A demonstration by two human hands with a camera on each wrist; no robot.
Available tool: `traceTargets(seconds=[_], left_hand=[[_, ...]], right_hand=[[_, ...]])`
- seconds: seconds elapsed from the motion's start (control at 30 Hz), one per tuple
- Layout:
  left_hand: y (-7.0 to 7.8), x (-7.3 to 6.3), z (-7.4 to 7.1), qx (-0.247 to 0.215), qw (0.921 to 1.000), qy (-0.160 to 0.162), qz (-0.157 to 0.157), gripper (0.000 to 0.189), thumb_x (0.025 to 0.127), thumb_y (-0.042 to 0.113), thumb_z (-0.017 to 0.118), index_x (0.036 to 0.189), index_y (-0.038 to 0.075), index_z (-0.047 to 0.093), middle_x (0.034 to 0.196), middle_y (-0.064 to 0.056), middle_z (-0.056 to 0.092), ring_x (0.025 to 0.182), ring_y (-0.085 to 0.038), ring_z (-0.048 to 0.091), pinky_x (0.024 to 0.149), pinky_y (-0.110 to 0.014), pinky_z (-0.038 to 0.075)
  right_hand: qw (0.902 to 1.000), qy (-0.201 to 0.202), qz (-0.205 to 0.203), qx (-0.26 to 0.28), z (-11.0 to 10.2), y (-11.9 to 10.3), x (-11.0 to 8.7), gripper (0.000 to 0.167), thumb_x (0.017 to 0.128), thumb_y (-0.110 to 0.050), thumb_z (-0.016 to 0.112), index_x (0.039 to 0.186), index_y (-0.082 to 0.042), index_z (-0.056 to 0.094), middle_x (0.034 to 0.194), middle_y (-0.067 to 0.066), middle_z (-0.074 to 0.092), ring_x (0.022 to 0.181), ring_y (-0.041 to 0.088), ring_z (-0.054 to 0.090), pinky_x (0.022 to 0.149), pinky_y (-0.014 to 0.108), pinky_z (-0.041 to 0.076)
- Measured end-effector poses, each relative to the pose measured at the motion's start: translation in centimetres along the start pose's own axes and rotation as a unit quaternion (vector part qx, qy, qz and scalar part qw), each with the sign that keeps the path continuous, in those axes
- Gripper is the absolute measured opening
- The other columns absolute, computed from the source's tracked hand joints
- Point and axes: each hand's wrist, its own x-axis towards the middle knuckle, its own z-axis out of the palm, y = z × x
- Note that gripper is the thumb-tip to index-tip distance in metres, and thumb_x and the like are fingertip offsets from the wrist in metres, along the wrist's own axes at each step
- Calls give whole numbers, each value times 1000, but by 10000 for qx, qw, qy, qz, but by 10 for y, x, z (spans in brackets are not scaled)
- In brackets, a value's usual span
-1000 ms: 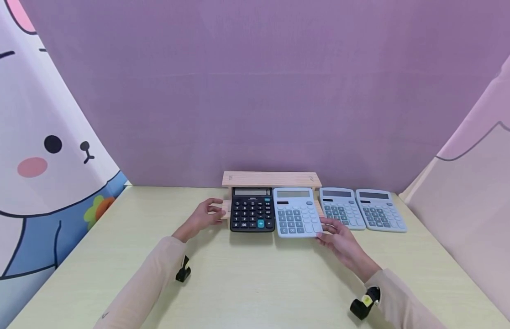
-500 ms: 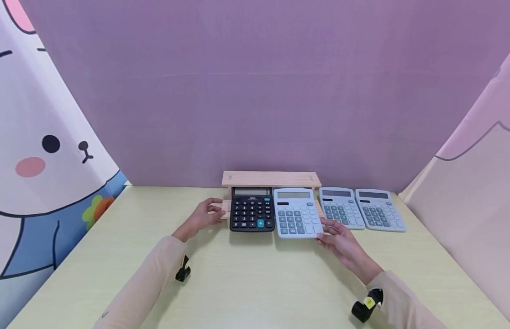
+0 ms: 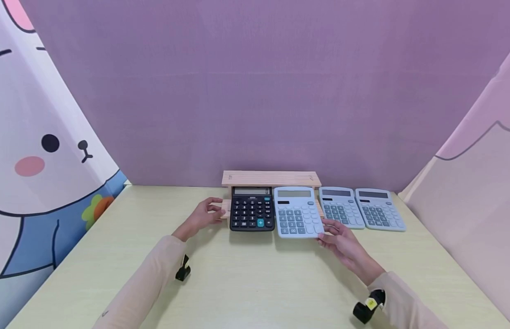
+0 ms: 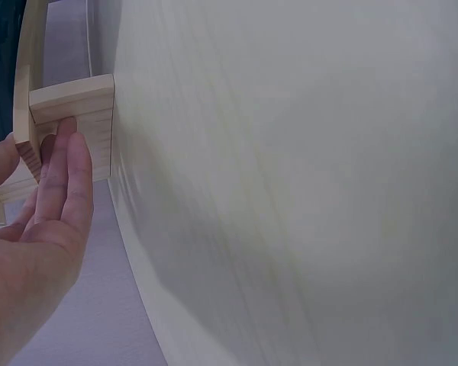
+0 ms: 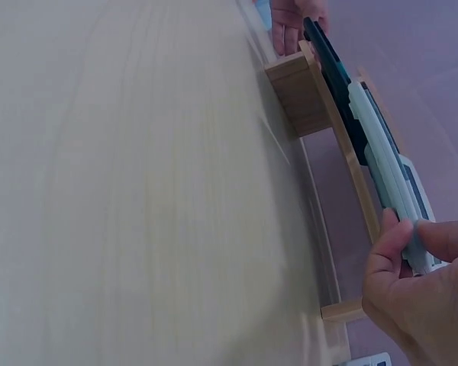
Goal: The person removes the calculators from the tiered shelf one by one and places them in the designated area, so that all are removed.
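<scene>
A small wooden rack stands at the back of the table, a black calculator leaning on its left part. My left hand grips the rack's left end, thumb on the board's front and fingers behind it, as the left wrist view shows. On the right part of the rack is a light blue calculator, beside the black one. Its lower right corner is pinched between thumb and fingers of my right hand. In the right wrist view this light blue calculator appears edge-on, tilted against the rack.
Two more light blue calculators, one nearer and one farther right, lie on the table right of the rack. A purple cloth hangs behind. Printed cloths hang at the left and right.
My right hand and the lower right corner of the light blue calculator have shifted very slightly to the right. The left hand keeps its place on the rack.
</scene>
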Motion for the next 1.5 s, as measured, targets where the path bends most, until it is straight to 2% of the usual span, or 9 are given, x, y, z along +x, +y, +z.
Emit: traceTargets(seconds=[0.47,0.7,0.97,1.23,1.5], left_hand=[[2,-1,0,23,10000,25,-41,51,90,4,56,134,-4,33,110,-22,53,82,-13,59,84,-37,57],[3,-3,0,9,10000,1,1,51,90,4,55,134,-5,32,112,-24,52,84,-16,60,86,-39,56],[0,-1,-1,31,10000,-34,42,50,90,5,55,134,-6,33,112,-26,52,84,-17,61,85,-38,57],[1,-1,0,70,10000,-48,40,50,90,6,55,134,-6,32,114,-27,52,90,-23,62,85,-39,56],[1,-2,0,50,10000,-37,50,51,90,6,55,134,-6,32,113,-26,52,86,-19,62,86,-38,56]], right_hand=[[9998,-99,-182,5,-17,1,-10,54,85,9,51,133,2,27,101,0,52,84,11,59,84,23,54],[9996,-136,-248,11,-31,0,-15,52,85,8,51,132,1,27,101,-2,53,85,10,59,82,22,54],[9993,-184,-332,-1,-47,1,-22,44,86,7,52,124,-6,36,99,-4,56,84,10,60,80,20,55],[9979,-388,-487,166,-65,-2,-30,39,86,7,51,119,-10,39,99,-4,57,85,11,61,78,20,55],[9948,-627,-641,483,-84,0,-37,36,87,9,48,114,-16,47,98,-2,59,85,12,61,77,21,55]])
